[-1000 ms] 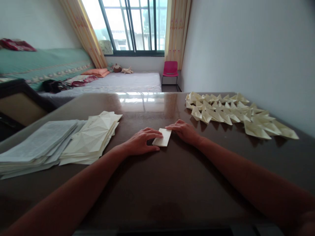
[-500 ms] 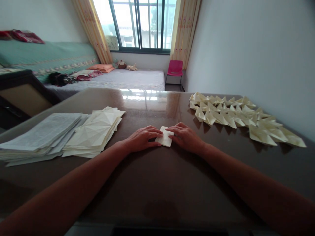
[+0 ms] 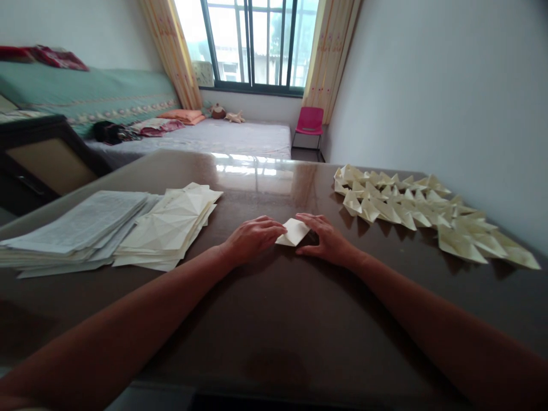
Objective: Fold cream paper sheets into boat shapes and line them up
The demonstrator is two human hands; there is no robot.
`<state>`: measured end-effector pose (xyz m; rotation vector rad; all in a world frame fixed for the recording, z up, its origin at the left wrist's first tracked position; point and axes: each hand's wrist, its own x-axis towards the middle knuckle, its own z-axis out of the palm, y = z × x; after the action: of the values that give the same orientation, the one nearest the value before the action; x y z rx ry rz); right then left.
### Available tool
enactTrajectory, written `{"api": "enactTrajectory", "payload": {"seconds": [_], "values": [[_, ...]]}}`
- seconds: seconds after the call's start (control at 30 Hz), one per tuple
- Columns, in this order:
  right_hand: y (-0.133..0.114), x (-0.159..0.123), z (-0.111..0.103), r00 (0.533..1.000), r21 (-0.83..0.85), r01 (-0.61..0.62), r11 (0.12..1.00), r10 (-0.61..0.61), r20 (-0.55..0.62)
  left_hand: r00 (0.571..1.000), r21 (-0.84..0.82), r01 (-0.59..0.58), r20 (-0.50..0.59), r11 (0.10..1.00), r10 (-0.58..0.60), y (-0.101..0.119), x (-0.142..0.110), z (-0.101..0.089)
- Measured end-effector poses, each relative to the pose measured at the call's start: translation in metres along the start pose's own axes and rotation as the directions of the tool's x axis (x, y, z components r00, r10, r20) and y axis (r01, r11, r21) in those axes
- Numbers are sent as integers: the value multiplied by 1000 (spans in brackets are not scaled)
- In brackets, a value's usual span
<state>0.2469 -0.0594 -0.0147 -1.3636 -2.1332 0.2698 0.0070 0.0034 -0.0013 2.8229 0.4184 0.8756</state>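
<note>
A small folded piece of cream paper (image 3: pixel 293 233) lies on the brown table (image 3: pixel 252 319) between my hands, turned so a corner points away from me. My left hand (image 3: pixel 256 238) has its fingers pressed together at the paper's left corner and grips it there; the thumb is mostly hidden. On the other side, my right hand (image 3: pixel 327 241) is open, thumb well apart from the fingers. Its fingertips reach the paper's far right edge, while the thumb rests near the tabletop.
Creased cream sheets (image 3: pixel 166 222) are stacked on the left, beside a pile of printed papers (image 3: pixel 77 222). Rows of folded paper shapes (image 3: pixel 394 197) stand at the right near the wall. Beyond the table are a bed (image 3: pixel 252 134) and a pink chair (image 3: pixel 309 121).
The folded paper has turned from a squarer pose to a diamond-like one. My right thumb has come away from it and spread. The whole view has shifted slightly.
</note>
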Motion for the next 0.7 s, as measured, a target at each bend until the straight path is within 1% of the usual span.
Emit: {"api": "enactTrajectory", "payload": {"seconds": [0.07, 0.1, 0.13, 0.17, 0.23, 0.27, 0.33, 0.43, 0.53, 0.6, 0.63, 0.7], "values": [[-3, 1, -2, 997, 100, -65, 993, 70, -42, 993, -46, 60, -101, 997, -64, 3, 2, 0], [-4, 1, -3, 992, 184, -110, 977, 120, -44, 982, -82, 91, -158, 992, -103, 5, 3, 0], [-6, 1, -5, 985, 288, -158, 944, 171, -19, 967, -123, 113, -213, 986, -138, 7, 4, 0], [-7, 0, -6, 977, 400, -207, 893, 212, 33, 952, -165, 124, -260, 979, -164, 10, 5, 0], [-10, -1, -9, 954, 590, -297, 751, 259, 151, 929, -231, 121, -316, 965, -192, 14, 7, -2], [-11, -2, -10, 944, 656, -324, 682, 275, 180, 922, -248, 119, -331, 961, -200, 16, 7, -2], [-15, -2, -12, 935, 746, -327, 580, 312, 168, 917, -255, 125, -339, 959, -210, 19, 8, -3], [-22, -1, -14, 933, 812, -302, 499, 328, 146, 920, -230, 140, -329, 963, -213, 21, 7, -4], [-26, 0, -14, 929, 846, -293, 445, 342, 142, 915, -199, 146, -344, 969, -209, 16, 6, -4], [-25, 1, -12, 918, 851, -291, 437, 379, 120, 906, -170, 156, -367, 973, -210, 10, 6, -3], [-24, 1, -11, 910, 841, -303, 449, 399, 115, 908, -147, 160, -366, 976, -204, 7, 5, -3], [-19, 1, -8, 890, 802, -352, 483, 439, 126, 933, -59, 158, -318, 986, -168, 1, 4, -3]]}}
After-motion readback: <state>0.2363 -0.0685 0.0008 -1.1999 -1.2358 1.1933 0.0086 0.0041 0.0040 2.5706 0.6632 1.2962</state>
